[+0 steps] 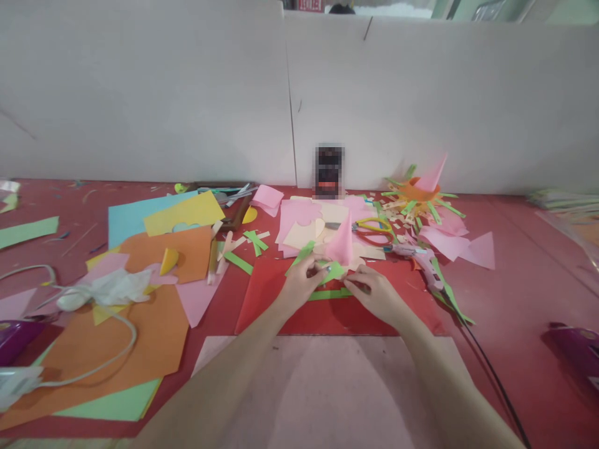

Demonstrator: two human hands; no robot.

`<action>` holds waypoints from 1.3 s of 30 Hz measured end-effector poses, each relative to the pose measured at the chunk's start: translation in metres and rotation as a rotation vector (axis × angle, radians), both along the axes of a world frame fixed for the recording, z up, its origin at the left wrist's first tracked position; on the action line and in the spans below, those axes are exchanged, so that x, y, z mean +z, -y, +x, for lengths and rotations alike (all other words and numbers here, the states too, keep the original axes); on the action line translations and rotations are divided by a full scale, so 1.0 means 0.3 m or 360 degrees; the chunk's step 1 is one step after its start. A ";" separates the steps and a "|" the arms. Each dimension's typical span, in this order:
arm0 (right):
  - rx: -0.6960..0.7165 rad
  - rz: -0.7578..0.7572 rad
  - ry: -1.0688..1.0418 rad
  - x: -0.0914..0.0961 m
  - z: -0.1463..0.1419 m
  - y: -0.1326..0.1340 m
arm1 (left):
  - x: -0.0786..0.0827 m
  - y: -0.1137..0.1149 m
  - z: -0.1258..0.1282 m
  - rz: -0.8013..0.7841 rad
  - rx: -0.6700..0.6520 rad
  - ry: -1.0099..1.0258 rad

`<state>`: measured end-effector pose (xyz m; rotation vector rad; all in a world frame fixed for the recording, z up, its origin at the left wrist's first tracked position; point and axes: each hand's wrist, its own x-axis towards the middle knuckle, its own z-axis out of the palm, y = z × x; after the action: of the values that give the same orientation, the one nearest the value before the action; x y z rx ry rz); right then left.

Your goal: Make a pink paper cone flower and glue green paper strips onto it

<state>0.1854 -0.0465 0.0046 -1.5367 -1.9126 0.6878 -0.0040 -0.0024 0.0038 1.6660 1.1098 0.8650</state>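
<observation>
My left hand [304,277] is closed in a pinch on a small cut piece of green paper [333,272] over a red sheet [269,293]. From the other side, my right hand [377,292] reaches in with its fingertips pinched at the edge of that piece; what lies between them is too small to make out. A pink paper cone [342,242] stands just behind the green piece. Beneath my hands, a green paper strip [327,295] lies on the red sheet.
A pink glue gun [428,268] with a black cord lies at right, near scissors [374,229]. An orange-and-green paper piece with a pink cone [423,190] sits behind. Orange sheets [154,318] and a white cable [133,333] cover the left. A white partition [187,93] closes the back.
</observation>
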 end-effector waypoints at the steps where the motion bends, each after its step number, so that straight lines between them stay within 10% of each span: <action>1: 0.0030 -0.0033 -0.0006 0.001 -0.005 0.003 | -0.003 -0.002 0.000 0.0001 -0.0017 0.0000; 13: -0.0043 -0.0093 -0.0119 -0.001 0.014 0.003 | 0.002 0.002 0.005 -0.0006 0.0043 -0.0007; 21: 0.0398 -0.0283 -0.0121 0.015 -0.035 0.031 | 0.019 0.004 0.006 0.0041 0.0133 0.0025; 28: -0.0175 -0.0301 -0.0379 0.002 -0.005 0.004 | 0.026 0.023 0.016 0.0023 0.0106 0.0051; 39: -0.0255 -0.0368 -0.0696 -0.019 0.004 -0.018 | 0.008 0.044 0.034 -0.0142 -0.0158 0.0124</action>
<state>0.1868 -0.0410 -0.0011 -1.5024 -1.4101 1.0992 0.0062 -0.0158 0.0062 1.5867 0.9903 0.7988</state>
